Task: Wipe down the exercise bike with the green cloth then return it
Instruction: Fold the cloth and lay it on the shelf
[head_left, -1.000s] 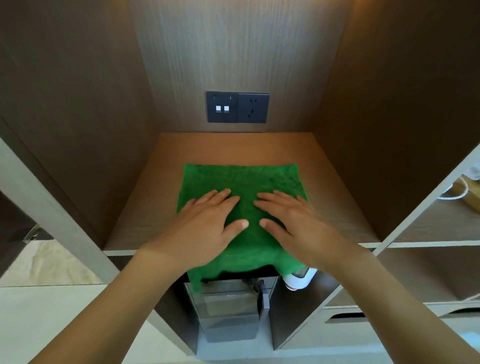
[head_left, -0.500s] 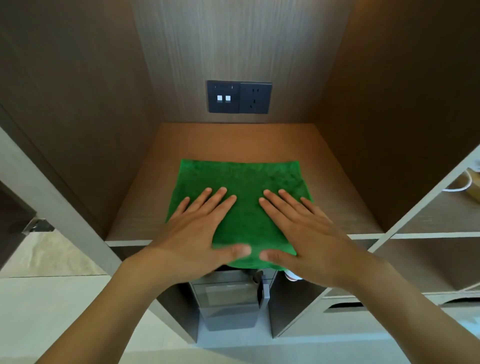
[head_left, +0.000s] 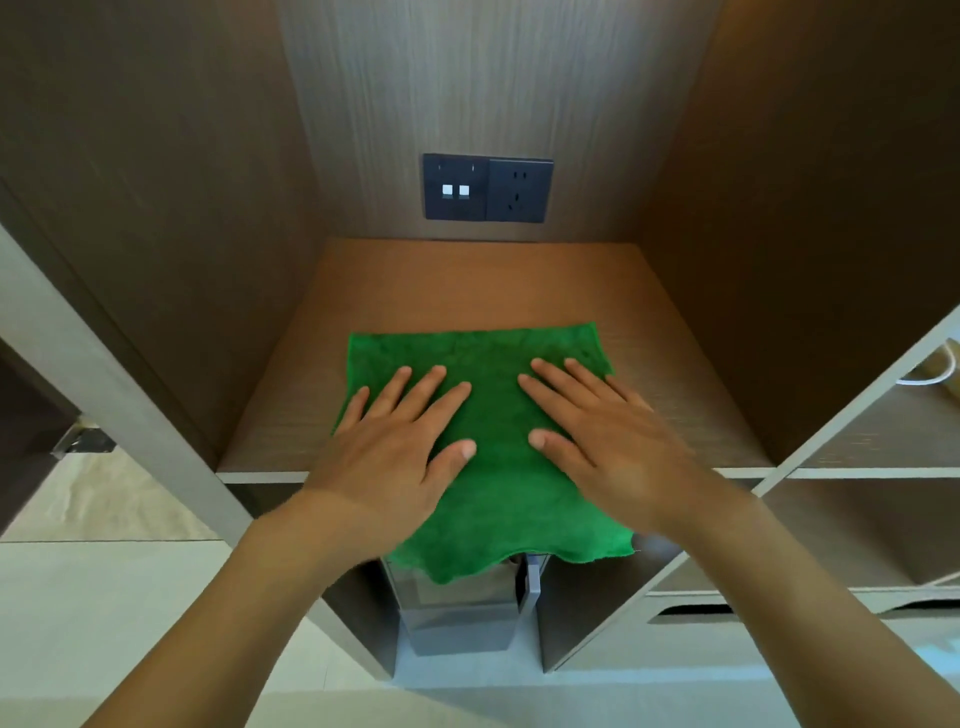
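Observation:
The green cloth lies spread flat on a wooden shelf inside a cabinet niche, its near edge hanging over the shelf's front lip. My left hand presses flat on the cloth's left half with fingers straight and spread. My right hand presses flat on the right half the same way. No exercise bike is in view.
A dark switch and socket plate sits on the niche's back wall. Wooden side walls close in left and right. A grey box-like appliance stands under the shelf. Side shelves with a white cable lie to the right. Pale floor at left.
The cloth now hangs further over the shelf's front edge than half a second ago. Both hands stay flat on it and have spread slightly apart.

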